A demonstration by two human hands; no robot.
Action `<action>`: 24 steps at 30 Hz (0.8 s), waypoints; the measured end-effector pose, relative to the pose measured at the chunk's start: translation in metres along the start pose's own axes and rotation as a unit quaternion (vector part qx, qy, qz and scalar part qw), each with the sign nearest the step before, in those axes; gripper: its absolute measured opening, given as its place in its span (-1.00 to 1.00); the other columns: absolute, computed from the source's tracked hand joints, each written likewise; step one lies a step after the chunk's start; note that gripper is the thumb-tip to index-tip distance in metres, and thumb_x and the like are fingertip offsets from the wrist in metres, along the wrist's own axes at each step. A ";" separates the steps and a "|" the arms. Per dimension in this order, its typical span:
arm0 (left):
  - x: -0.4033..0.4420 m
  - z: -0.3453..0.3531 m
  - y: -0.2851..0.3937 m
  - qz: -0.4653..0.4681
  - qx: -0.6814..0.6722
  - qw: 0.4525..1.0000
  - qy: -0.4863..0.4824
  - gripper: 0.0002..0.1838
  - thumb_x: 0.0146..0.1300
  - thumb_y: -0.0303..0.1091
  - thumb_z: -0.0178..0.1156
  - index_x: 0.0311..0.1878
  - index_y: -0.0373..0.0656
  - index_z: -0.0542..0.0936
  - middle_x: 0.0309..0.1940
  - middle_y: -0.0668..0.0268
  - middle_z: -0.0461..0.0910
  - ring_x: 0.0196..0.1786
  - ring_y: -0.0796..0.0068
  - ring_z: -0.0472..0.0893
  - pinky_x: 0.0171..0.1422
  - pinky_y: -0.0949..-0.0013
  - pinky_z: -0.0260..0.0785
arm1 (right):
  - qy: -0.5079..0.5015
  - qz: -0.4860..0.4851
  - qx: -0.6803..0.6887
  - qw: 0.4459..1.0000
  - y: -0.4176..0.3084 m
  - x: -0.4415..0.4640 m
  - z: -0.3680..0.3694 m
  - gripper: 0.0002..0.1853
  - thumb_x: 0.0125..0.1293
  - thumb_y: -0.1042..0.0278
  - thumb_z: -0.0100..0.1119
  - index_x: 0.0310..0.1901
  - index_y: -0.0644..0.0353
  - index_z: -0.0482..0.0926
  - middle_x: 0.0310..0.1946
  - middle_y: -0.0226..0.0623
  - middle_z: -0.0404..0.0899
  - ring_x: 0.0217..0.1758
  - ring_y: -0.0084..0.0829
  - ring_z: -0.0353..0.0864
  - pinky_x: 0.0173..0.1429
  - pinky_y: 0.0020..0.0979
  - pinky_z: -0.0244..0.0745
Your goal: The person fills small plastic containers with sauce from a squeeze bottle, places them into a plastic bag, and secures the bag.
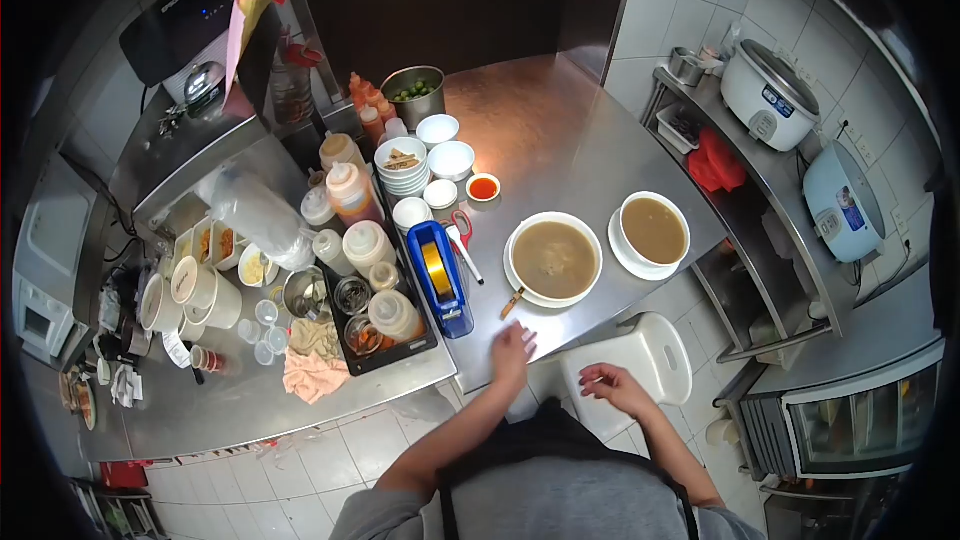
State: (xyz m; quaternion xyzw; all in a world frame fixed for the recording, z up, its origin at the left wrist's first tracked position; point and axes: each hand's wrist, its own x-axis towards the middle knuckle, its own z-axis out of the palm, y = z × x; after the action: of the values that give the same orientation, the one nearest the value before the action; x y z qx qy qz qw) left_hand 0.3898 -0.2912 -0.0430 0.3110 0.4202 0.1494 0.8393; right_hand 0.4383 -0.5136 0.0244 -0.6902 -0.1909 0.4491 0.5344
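My left hand (512,352) is over the front edge of the steel counter, a little below a large white bowl of brown soup (554,258). Its fingers are slightly bent and apart, and I see nothing in them. Between hand and bowl lies a small brown stick-like piece (512,303), too small to name surely. To the right, my right hand (617,388) hovers above a white plastic stool (640,360), fingers loosely curled and holding nothing. A second bowl of brown soup (654,229) stands on a white plate (632,262) farther right.
Left of the soup are a blue tape dispenser (440,285), red scissors (461,227), a white marker (468,262), a red sauce bowl (484,188) and stacked white bowls (403,178). A black tray (398,360) holds several squeeze bottles. Rice cookers (770,95) stand on the right shelf.
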 end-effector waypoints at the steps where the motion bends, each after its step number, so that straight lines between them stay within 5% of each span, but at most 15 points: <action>1: -0.007 0.001 -0.008 -0.026 0.007 0.999 -0.047 -0.59 0.38 -0.27 0.05 0.15 -0.33 0.29 0.01 0.02 0.50 0.03 0.21 0.58 -0.03 0.34 0.49 | 0.033 0.000 -0.010 0.999 0.002 0.007 -0.017 -0.74 0.30 0.41 0.11 0.02 0.16 0.50 -0.17 -0.37 0.60 -0.16 -0.52 0.63 -0.13 -0.51 0.44; 3: -0.010 0.014 -0.015 -0.059 -0.004 0.993 -0.105 -0.55 0.42 -0.31 -0.03 0.26 -0.31 0.18 0.06 -0.01 0.47 0.12 0.15 0.53 0.14 0.30 0.43 | 0.131 0.040 0.014 0.990 0.005 0.025 -0.049 -0.75 0.31 0.37 0.07 0.01 0.17 0.47 -0.18 -0.33 0.61 -0.17 -0.48 0.63 -0.15 -0.45 0.48; 6: 0.020 0.034 -0.024 0.069 0.027 0.987 -0.141 -0.59 0.42 -0.31 -0.02 0.22 -0.31 0.24 0.04 0.00 0.49 0.14 0.18 0.52 0.15 0.30 0.42 | 0.277 0.058 0.135 0.950 0.006 0.055 -0.102 -0.60 0.32 0.42 0.01 0.17 0.19 0.24 -0.17 -0.19 0.58 -0.19 -0.38 0.64 -0.20 -0.33 0.57; 9: 0.039 0.040 -0.022 0.072 0.042 0.990 -0.116 -0.75 0.37 -0.33 0.07 -0.02 -0.32 0.44 -0.10 0.11 0.59 -0.03 0.32 0.62 0.04 0.39 0.50 | 0.347 0.030 0.184 0.919 0.010 0.080 -0.146 -0.51 0.32 0.46 -0.02 0.24 0.20 0.09 -0.16 -0.11 0.56 -0.21 -0.33 0.65 -0.23 -0.31 0.61; 22: 0.082 0.083 0.000 0.074 0.083 0.992 -0.064 -0.82 0.36 -0.36 0.09 -0.18 -0.30 0.53 -0.28 0.18 0.65 -0.24 0.40 0.68 -0.13 0.47 0.56 | 0.322 -0.004 0.307 0.896 0.001 0.113 -0.201 -0.34 0.31 0.66 -0.14 0.32 0.23 -0.25 -0.21 0.22 0.53 -0.31 -0.07 0.69 -0.34 -0.28 0.71; 24: 0.091 0.096 0.006 0.072 0.073 0.992 -0.069 -0.83 0.36 -0.36 0.09 -0.19 -0.30 0.52 -0.28 0.18 0.65 -0.25 0.40 0.68 -0.14 0.47 0.56 | 0.330 -0.014 0.304 0.894 -0.003 0.112 -0.199 -0.47 0.31 0.66 -0.15 0.23 0.27 -0.12 -0.25 0.20 0.54 -0.32 -0.08 0.69 -0.35 -0.30 0.70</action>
State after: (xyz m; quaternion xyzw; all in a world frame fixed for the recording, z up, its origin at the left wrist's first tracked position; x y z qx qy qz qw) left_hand 0.5212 -0.2778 -0.0514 0.4103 0.3478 0.1570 0.8283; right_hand 0.6616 -0.5420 -0.0143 -0.6000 0.1324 0.2244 0.7564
